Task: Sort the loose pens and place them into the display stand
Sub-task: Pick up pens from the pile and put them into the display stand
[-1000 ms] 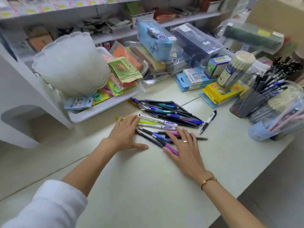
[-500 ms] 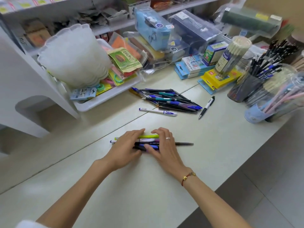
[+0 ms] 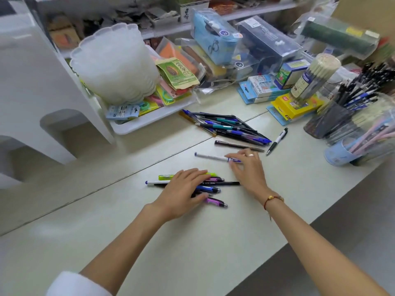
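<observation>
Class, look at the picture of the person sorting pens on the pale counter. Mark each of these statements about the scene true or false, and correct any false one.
1. The left hand lies flat on a small bunch of mixed pens. True.
2. The right hand touches the white pen with a blue cap. True.
3. The white and black click pen stands in the light blue cup. False: it lies alone on the pale counter.
4. The large pile of dark and blue pens lies inside the white plastic tray. False: it lies on the counter beside the tray.
</observation>
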A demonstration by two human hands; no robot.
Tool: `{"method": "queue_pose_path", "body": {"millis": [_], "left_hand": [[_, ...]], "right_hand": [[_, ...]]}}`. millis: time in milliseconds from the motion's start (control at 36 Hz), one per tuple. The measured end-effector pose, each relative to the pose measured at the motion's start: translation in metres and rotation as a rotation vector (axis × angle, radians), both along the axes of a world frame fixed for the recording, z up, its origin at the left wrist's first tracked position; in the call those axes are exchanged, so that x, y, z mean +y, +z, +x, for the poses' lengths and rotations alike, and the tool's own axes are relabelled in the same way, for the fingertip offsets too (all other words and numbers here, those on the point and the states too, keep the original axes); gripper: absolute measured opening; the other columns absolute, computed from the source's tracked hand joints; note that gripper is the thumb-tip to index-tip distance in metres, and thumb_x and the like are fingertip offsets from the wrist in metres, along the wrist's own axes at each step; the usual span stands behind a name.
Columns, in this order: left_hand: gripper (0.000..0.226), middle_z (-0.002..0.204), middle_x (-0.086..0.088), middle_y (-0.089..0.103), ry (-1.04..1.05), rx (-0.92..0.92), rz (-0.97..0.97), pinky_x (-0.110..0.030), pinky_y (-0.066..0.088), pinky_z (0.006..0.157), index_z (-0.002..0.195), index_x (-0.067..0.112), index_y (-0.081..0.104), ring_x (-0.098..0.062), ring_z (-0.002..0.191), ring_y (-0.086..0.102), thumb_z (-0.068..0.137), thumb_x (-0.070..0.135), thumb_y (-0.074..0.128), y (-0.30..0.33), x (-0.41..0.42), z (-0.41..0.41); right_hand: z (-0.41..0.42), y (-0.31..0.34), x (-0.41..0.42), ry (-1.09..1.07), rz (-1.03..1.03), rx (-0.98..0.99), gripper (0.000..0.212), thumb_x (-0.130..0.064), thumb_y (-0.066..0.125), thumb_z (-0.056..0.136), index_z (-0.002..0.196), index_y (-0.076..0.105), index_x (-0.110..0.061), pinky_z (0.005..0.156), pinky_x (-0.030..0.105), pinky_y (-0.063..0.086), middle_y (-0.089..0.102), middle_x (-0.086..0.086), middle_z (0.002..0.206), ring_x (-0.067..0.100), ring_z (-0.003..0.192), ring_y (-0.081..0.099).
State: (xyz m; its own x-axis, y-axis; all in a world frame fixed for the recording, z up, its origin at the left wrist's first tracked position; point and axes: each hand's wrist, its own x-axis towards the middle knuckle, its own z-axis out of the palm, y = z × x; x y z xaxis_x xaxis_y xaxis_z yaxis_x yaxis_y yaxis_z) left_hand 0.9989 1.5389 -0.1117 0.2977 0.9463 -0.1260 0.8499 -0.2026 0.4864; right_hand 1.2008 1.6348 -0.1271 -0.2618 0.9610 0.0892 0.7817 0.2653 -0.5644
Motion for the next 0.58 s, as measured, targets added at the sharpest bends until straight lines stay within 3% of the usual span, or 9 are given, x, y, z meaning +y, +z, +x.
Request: {"method": "queue_pose_path", "body": {"millis": [111, 194, 250, 333, 389, 500, 583], "left_hand": [[0.078, 0.158, 0.011, 0.018, 0.079, 0.029, 0.049, -0.035, 0.005, 0.118, 0.150, 0.033, 0.020, -0.014, 0.147, 0.013, 0.084, 0.069, 0.039, 0.006, -0.010, -0.011], [0.112, 0.161, 0.004, -0.008, 0.209, 0.232, 0.000, -0.048, 0.000, 0.117, 0.153, 0.025, -0.002, -0.024, 0.148, -0.007, 0.063, 0.088, 0.021, 0.003, -0.029, -0.031], [0.122, 0.156, 0.002, -0.026, 0.307, 0.305, -0.141, -0.053, -0.004, 0.115, 0.149, 0.023, -0.021, -0.027, 0.146, -0.020, 0.058, 0.092, 0.023, 0.000, -0.039, -0.038], [0.125, 0.158, -0.003, -0.022, 0.393, 0.233, -0.211, -0.050, -0.006, 0.116, 0.149, 0.021, -0.021, -0.027, 0.145, -0.021, 0.065, 0.087, 0.043, -0.002, -0.046, -0.033], [0.119, 0.160, -0.005, -0.016, 0.429, 0.138, -0.162, -0.043, -0.006, 0.118, 0.152, 0.020, -0.015, -0.027, 0.146, -0.020, 0.073, 0.075, 0.056, -0.003, -0.046, -0.026], [0.114, 0.160, -0.008, -0.012, 0.487, 0.008, -0.123, -0.033, -0.006, 0.118, 0.152, 0.015, -0.008, -0.022, 0.146, -0.017, 0.078, 0.064, 0.062, -0.004, -0.044, -0.022], [0.111, 0.161, -0.004, -0.008, 0.455, -0.055, -0.117, -0.026, 0.000, 0.119, 0.152, 0.012, -0.006, -0.015, 0.148, -0.010, 0.080, 0.054, 0.067, -0.001, -0.046, -0.030]], "right_hand": [[0.021, -0.002, -0.037, 0.097, -0.011, 0.016, 0.029, -0.014, 0.061, 0.092, 0.115, 0.069, -0.030, 0.089, 0.034, 0.038, 0.055, -0.002, 0.113, 0.017, 0.107, 0.043], [0.026, -0.004, -0.059, 0.080, -0.097, 0.072, 0.036, -0.017, 0.051, 0.099, 0.133, 0.055, -0.026, 0.110, 0.035, 0.030, 0.046, 0.004, 0.140, 0.020, 0.133, 0.035], [0.019, -0.006, -0.067, 0.041, -0.162, 0.107, 0.037, -0.021, 0.043, 0.102, 0.139, 0.049, -0.021, 0.118, 0.035, 0.018, 0.037, 0.002, 0.149, 0.019, 0.143, 0.023], [-0.003, -0.005, -0.074, -0.011, -0.246, 0.201, 0.039, -0.024, 0.036, 0.103, 0.140, 0.046, -0.015, 0.119, 0.028, 0.012, 0.033, -0.002, 0.152, 0.011, 0.145, 0.016], [-0.020, -0.003, -0.075, -0.005, -0.263, 0.286, 0.038, -0.025, 0.035, 0.104, 0.139, 0.047, -0.014, 0.114, 0.017, 0.018, 0.036, -0.004, 0.150, 0.007, 0.141, 0.024], [-0.049, -0.001, -0.076, 0.068, -0.231, 0.328, 0.033, -0.020, 0.036, 0.103, 0.130, 0.055, -0.014, 0.097, -0.003, 0.021, 0.038, -0.011, 0.138, -0.001, 0.124, 0.037], [-0.056, 0.002, -0.072, 0.087, -0.237, 0.377, 0.030, -0.017, 0.039, 0.103, 0.127, 0.057, -0.014, 0.092, -0.005, 0.024, 0.051, -0.005, 0.131, 0.000, 0.116, 0.043]]}}
